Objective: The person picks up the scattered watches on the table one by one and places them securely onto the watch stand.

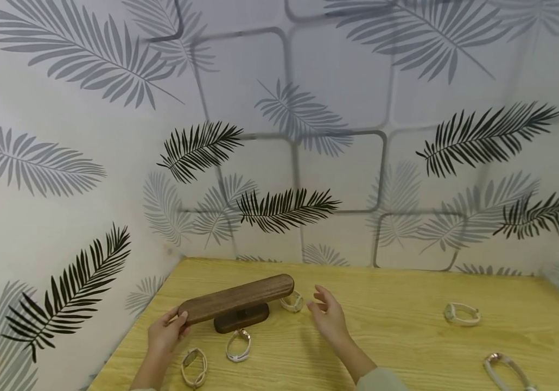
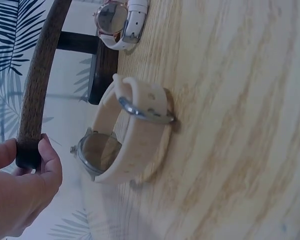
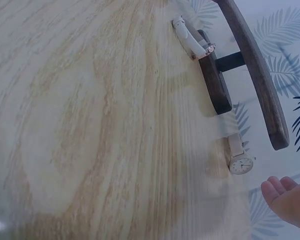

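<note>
A dark wooden watch stand (image 1: 240,296), a long rounded bar on a short post and base, stands at the table's left. My left hand (image 1: 164,334) pinches the bar's near left end between thumb and fingers, as the left wrist view also shows. To the right of the bar, apart from it, my right hand (image 1: 329,320) is held in the air with loosely bent fingers and nothing in them. A light-strapped watch (image 1: 293,301) lies behind the bar's right end, partly hidden. A white watch (image 1: 238,345) rests before the base, and a beige watch (image 2: 135,130) lies near my left hand.
Farther right on the wood-grain table (image 1: 396,336) lie a cream watch (image 1: 462,314) and, nearer the front edge, a white watch (image 1: 508,371) cut off by the frame. A wall (image 1: 338,239) with leaf patterns rises behind the table.
</note>
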### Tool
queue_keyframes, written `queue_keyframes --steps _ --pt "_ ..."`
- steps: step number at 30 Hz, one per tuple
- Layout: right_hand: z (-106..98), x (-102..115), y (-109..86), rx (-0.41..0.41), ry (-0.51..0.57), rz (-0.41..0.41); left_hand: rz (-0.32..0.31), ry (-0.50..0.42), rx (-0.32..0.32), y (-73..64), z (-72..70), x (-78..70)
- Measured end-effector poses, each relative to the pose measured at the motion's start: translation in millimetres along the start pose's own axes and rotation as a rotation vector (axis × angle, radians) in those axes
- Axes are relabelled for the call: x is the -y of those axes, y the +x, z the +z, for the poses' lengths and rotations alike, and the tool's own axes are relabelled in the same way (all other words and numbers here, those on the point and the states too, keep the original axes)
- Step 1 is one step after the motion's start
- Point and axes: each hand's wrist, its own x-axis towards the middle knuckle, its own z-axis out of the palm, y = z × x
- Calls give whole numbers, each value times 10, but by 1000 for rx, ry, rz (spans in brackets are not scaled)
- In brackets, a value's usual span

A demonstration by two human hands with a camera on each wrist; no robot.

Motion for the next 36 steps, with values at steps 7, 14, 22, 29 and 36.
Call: queue_keyframes --steps 7,14,22,29,36 --pt "-1 -30 -12 90 32 3 21 18 40 -15 64 13" --pt "3 -17 1 122 35 47 26 32 62 26 70 45" --pt "12 67 80 88 -16 50 63 57 65 71 113 63" --pt "24 86 123 109 108 96 82 41 50 69 149 56" --pt "42 66 130 104 149 119 88 58 40 52 159 42"
